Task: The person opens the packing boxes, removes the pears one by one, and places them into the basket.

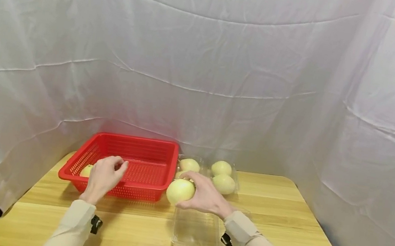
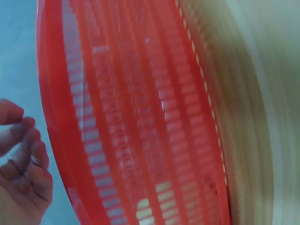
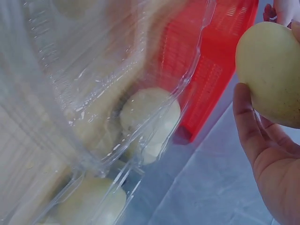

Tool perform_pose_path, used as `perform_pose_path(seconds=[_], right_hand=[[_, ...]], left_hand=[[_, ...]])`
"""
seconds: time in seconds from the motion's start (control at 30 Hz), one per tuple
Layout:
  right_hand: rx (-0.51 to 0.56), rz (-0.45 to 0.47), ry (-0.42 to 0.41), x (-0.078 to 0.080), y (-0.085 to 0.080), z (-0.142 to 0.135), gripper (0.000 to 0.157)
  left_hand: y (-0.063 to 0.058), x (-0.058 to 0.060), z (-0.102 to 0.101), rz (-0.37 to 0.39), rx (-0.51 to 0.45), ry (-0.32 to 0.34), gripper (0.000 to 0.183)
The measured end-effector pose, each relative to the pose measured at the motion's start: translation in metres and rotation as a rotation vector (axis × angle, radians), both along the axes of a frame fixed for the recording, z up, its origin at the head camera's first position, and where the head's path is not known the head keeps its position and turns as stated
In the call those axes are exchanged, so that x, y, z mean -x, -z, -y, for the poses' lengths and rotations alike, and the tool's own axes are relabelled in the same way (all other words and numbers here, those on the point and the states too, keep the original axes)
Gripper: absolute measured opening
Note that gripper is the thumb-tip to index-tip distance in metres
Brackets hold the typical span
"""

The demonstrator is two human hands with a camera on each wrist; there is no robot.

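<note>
My right hand [image 1: 205, 194] grips a round pale yellow-green fruit [image 1: 180, 192] between thumb and fingers, above the near clear plastic clamshell box [image 1: 196, 231]. In the right wrist view the same fruit [image 3: 272, 75] shows smooth skin with small brown specks. My left hand [image 1: 106, 175] holds nothing; its loosely curled fingers hover over the near rim of the red plastic basket [image 1: 161, 186]. Another yellow fruit [image 1: 86, 170] lies inside that basket at its left end, partly hidden by the hand. In the left wrist view, the left hand's fingers [image 2: 40, 180] appear beside the basket's slotted wall.
Behind the right hand, a clear box [image 1: 237, 186] holds several pale fruits [image 1: 224, 184], close against the basket's right side. The wooden table [image 1: 279, 241] runs back to a hanging grey-white curtain [image 1: 209, 55], which encloses the back and sides.
</note>
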State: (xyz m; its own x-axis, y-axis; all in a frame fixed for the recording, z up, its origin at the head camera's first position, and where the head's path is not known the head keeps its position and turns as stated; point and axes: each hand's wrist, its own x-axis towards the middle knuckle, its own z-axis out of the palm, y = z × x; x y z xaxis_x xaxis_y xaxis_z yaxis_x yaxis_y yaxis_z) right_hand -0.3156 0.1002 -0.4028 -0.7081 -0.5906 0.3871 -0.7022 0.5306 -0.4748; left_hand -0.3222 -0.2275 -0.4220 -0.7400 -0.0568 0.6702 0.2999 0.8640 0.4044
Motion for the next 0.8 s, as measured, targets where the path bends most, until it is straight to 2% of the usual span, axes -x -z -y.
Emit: perform_pose_path(seconds=[0.2,0.43,0.6,0.67,0.8], right_hand=[[0.037,0.055,0.032,-0.002,-0.004,0.011,0.064],[0.036,0.038,0.049,0.000,-0.008,0.022,0.064],[0.041,0.001,0.046,0.004,-0.008,0.034,0.064],[0.050,-0.001,0.047,0.005,-0.008,0.039,0.063],[0.048,0.005,0.073,0.005,-0.007,0.051,0.062]], left_hand=[[-0.004,-0.001,0.032,0.059,-0.044,-0.187,0.020],[-0.006,-0.007,0.059,0.135,-0.048,-0.370,0.021],[-0.005,-0.010,0.075,0.231,-0.065,-0.422,0.028],[-0.004,-0.012,0.081,0.269,-0.075,-0.424,0.030],[0.002,-0.012,0.092,0.298,-0.081,-0.424,0.027]])
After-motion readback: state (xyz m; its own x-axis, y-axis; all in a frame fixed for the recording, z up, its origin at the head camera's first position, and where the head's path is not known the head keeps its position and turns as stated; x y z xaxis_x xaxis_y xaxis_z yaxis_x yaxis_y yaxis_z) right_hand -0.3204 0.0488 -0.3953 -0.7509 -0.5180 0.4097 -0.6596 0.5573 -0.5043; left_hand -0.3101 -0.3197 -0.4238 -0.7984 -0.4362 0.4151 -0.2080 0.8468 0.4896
